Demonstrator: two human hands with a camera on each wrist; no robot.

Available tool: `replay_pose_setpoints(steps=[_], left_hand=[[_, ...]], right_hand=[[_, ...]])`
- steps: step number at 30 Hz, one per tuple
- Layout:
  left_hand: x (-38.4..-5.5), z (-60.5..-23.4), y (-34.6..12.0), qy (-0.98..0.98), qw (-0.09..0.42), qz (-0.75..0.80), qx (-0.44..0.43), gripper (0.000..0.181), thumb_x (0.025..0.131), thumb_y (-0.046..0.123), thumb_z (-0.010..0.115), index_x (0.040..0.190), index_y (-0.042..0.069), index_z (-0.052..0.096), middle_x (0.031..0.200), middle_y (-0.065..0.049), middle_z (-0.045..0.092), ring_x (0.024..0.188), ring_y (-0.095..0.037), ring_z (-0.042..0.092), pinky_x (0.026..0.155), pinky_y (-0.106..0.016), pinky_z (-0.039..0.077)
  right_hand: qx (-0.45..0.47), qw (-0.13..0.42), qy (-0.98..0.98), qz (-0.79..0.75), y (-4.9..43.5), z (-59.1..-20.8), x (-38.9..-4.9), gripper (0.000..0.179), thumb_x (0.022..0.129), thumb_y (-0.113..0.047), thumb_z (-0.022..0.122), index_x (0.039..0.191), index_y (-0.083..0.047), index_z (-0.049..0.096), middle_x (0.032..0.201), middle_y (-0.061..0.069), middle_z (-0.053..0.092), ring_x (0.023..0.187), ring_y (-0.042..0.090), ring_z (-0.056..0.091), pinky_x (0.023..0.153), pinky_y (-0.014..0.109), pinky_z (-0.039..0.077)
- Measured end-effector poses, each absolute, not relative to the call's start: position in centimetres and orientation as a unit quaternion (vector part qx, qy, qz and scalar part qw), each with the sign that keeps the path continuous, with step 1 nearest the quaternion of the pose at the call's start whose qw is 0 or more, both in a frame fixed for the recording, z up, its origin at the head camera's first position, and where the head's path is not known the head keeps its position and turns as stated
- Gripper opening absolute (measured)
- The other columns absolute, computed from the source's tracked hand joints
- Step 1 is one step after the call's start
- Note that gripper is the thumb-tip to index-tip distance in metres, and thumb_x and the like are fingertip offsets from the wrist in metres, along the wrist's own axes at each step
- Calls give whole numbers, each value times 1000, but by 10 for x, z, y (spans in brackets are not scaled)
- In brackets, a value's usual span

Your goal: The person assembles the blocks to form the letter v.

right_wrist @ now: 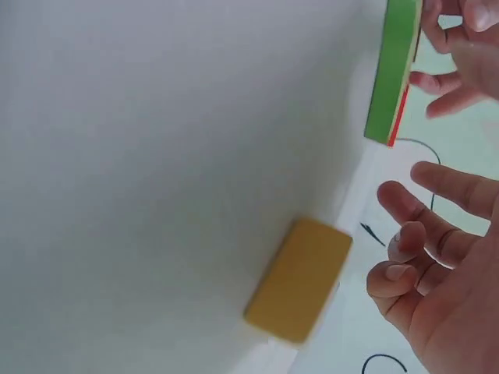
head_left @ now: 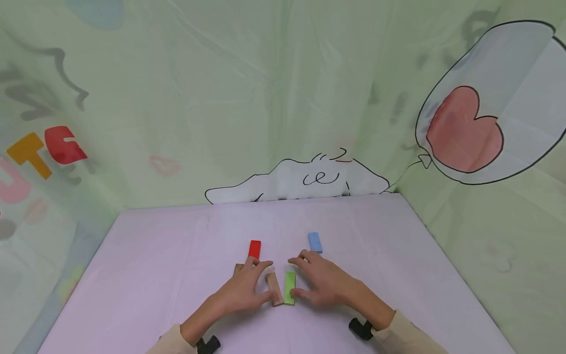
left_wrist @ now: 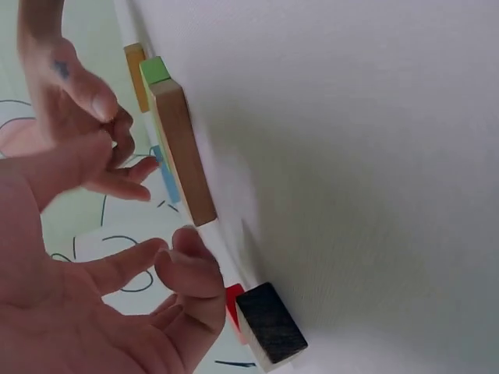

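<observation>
From my remote seat I am watching two blocks lying side by side on the tabletop (head_left: 155, 246), between the person's hands: a wooden block (head_left: 273, 289) on the left and a green block (head_left: 289, 288) on the right. The left hand (head_left: 245, 290) is hovering nearest the wooden one, with thumb and fingers standing apart and gripping nothing; the right hand (head_left: 325, 282) is mirroring it beside the green one, fingers apart and loosely bent, also gripping nothing. I am not able to tell whether either thumb is touching its block. The relation I am judging by is the angle between the long axes: the green block is pointing almost straight away from the person, while the wooden block is slanting, its far end leaning left, so the pair is forming a narrow V with the near ends closest. Each hand is flanking its own block from the outer side, so neither is needing to cross over. Beyond them, a red block (head_left: 254, 249) is lying past the left fingers and a blue block (head_left: 315, 243) just past the right ones.
</observation>
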State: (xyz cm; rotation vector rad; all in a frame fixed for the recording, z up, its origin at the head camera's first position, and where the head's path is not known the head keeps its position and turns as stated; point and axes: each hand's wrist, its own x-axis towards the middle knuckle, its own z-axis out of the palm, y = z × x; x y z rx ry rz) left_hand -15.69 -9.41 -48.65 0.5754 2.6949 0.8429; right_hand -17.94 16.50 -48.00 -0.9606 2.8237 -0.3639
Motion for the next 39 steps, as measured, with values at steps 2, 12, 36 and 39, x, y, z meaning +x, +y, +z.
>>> replay_pose_setpoints(steps=[2,12,36,39], left_hand=[[-157,-485,-96,928,112,293,203,64,94,34,77,152,15,55,134,-11,55,92,-16,60,75,-32,52],[-152,-485,-95,931,42,276,236,40,99,22,72,139,16,66,131,-4,62,115,-21,58,95,-42,53],[-99,-497,-67,913,35,-3,408,69,96,45,76,158,34,47,173,-3,33,148,-36,47,103,-45,58],[-98,-498,-67,913,52,-2,406,70,97,46,74,159,34,44,173,-2,33,151,-39,46,105,-45,57]], right_hand=[[-309,55,940,-134,167,-478,-182,66,95,-50,76,148,-16,58,129,1,61,112,14,60,97,40,59],[-259,20,945,-196,182,-475,-207,50,94,-23,80,139,-7,63,128,9,64,116,23,62,101,44,57],[-183,79,964,-175,205,-493,-249,73,91,-27,83,155,-11,52,148,20,49,130,36,47,106,56,53],[-185,87,963,-174,206,-493,-250,73,92,-28,82,156,-11,51,149,20,49,131,37,48,107,57,52]])
